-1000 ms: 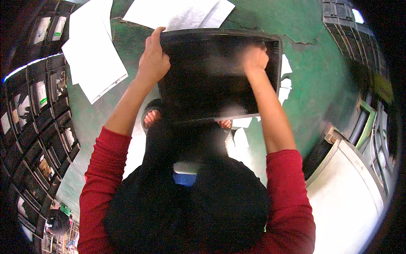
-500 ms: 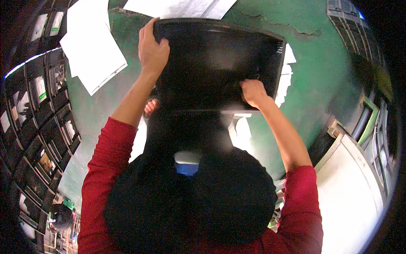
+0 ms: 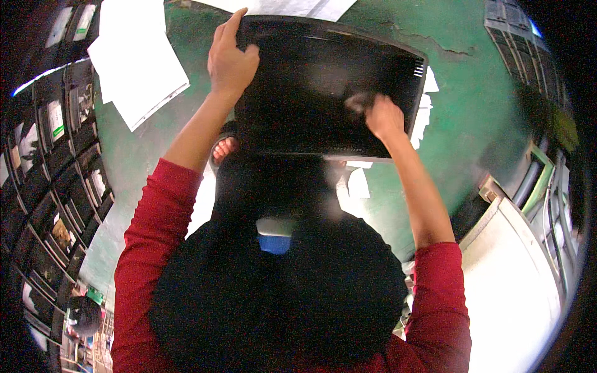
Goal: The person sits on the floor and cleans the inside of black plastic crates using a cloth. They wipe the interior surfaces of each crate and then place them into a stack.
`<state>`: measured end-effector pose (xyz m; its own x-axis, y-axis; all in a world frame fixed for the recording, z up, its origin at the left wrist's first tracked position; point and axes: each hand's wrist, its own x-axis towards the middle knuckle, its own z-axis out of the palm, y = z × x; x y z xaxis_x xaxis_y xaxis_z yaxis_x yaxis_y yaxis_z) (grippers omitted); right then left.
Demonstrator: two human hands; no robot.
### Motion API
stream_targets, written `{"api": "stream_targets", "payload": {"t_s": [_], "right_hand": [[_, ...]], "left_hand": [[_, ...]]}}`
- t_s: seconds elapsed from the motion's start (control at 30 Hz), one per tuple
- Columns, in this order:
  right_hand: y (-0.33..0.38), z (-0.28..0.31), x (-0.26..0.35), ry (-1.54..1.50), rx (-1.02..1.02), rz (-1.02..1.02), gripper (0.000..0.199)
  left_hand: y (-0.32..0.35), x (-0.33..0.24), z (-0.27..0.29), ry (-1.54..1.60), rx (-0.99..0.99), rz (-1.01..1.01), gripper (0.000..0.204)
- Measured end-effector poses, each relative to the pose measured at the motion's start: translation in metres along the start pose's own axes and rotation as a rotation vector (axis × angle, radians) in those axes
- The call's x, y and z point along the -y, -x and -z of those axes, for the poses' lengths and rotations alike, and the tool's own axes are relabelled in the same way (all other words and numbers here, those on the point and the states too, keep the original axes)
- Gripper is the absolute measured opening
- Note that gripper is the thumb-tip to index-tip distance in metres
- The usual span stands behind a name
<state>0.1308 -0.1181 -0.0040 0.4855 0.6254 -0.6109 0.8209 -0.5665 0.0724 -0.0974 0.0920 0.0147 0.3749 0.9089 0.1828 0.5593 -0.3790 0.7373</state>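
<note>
A large black rectangular panel lies in front of my legs, with small slots near its far right corner and along its near edge. My left hand grips its far left corner, thumb on the face and the other fingers over the rim. Over the right part of the face is my right hand, its fingers curled together. Whatever those fingers may hold is hidden. Just left of them, a blurred pale patch shows on the dark surface; I cannot tell whether it is a reflection.
White sheets lie on the green floor to the left, and more paper is beyond the panel. Black shelving lines the left side. A white panel stands at the right, near a dark slatted crate farther off.
My right hand has moved away from me and slightly right across the black panel. The panel and my left hand sit a little farther away and to the right in the picture.
</note>
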Motion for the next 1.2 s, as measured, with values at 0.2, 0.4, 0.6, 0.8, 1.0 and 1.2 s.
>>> {"api": "stream_targets", "payload": {"t_s": [0.2, 0.4, 0.6, 0.8, 1.0, 1.2], "right_hand": [[-0.018, -0.020, 0.061, -0.066, -0.247, -0.050, 0.043], [-0.014, -0.032, 0.165, -0.206, -0.373, 0.801, 0.030], [-0.065, -0.025, -0.005, -0.003, -0.387, -0.119, 0.036], [-0.056, -0.030, 0.134, -0.054, -0.532, 0.114, 0.034], [-0.031, -0.019, 0.113, -0.165, -0.343, 0.310, 0.030], [0.003, 0.019, 0.027, 0.038, -0.411, 0.235, 0.023]], "left_hand": [[0.001, -0.006, -0.003, -0.015, -0.018, 0.050, 0.060], [-0.001, -0.005, 0.001, -0.027, 0.028, 0.090, 0.060], [0.000, -0.006, 0.000, -0.007, 0.023, 0.075, 0.060], [-0.001, -0.008, -0.005, 0.028, 0.009, 0.078, 0.059], [-0.001, -0.003, -0.001, 0.011, 0.019, 0.043, 0.061], [0.000, -0.003, -0.005, 0.010, 0.025, 0.103, 0.061]]}}
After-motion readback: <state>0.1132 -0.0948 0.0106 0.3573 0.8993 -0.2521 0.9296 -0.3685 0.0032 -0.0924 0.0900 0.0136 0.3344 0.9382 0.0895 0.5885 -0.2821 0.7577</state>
